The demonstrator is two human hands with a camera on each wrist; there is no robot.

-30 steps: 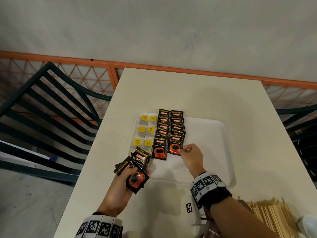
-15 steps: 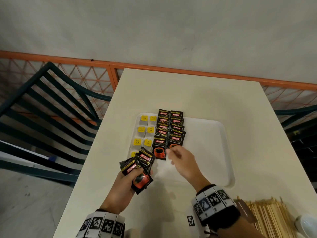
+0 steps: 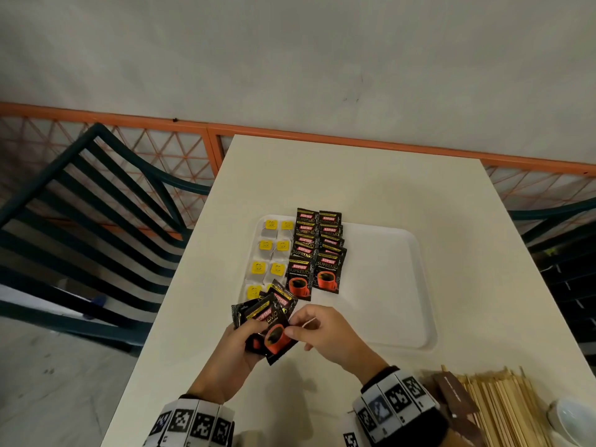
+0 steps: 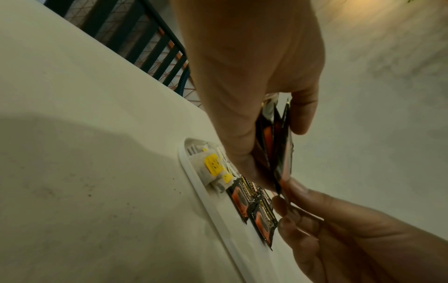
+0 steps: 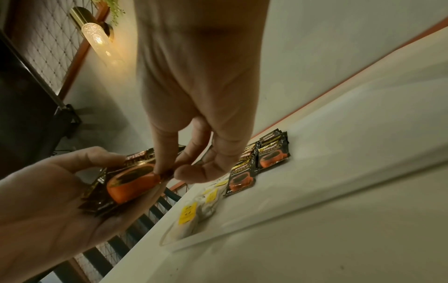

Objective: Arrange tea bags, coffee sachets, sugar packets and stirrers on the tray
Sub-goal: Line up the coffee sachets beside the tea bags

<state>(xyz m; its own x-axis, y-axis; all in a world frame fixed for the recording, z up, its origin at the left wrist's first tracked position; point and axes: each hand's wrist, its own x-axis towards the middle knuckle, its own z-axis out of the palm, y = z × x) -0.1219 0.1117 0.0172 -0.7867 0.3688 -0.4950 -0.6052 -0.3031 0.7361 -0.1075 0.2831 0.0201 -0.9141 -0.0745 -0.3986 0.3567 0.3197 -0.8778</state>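
Two rows of coffee sachets [image 3: 317, 253] fill our tray [image 3: 387, 285] at twelve o'clock. Our left hand [image 3: 238, 346] grips the spare fan [image 3: 267, 321]; our right hand [image 3: 325, 333] pinches its top sachet, long axis toward one o'clock.

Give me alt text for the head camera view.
Left hand holds a fan of coffee sachets while the right hand pinches the top one, above a white tray already lined with tea bags and sachets.
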